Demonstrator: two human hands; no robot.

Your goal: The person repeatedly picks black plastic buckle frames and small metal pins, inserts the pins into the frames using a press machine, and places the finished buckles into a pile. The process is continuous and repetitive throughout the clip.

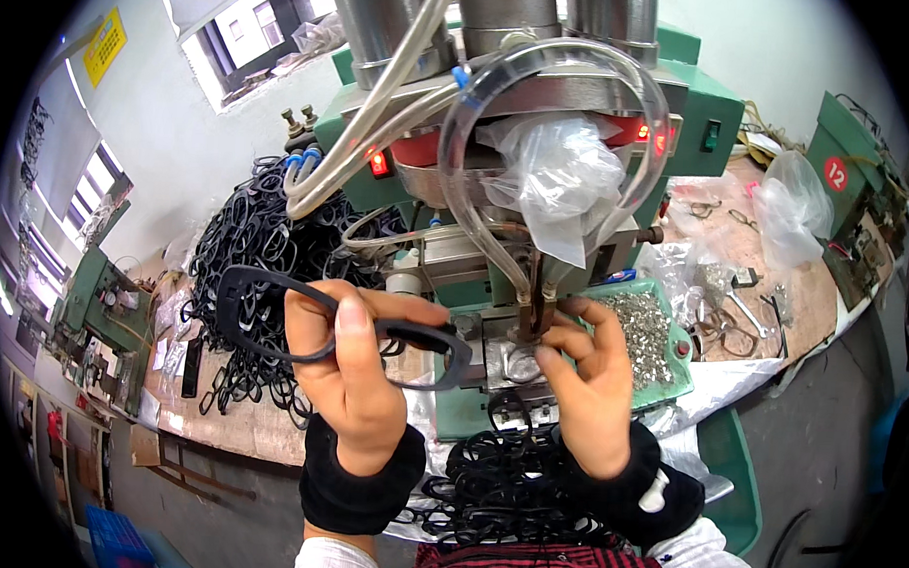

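Black glasses frame (456, 366) is up in the air on my feed, left of the metal block (520, 364) under the press (541, 97). What step are we on?

Looks like loading to me. The left hand (356, 386) has its fingers gripping the frame around the middle, thumb on the near side. It's not seated on the block.

And the right hand (596, 394)? I can't make it out from my end.

Same here tbh. Its fingers are bent in, thumb and index tips close to the press tip (526, 315) and the block, but I can't tell if they're pinching something tiny or nothing. My guess is one of the small metal pieces (638, 335) from the green tray (661, 393) goes in there.

So what would you call next?

If I'm reading it right: get the right fingers out from under the tip, bring the frame in and line it up on the block. Probably lots more to do, judging by that heap of black frames (261, 237) on the table (259, 439).
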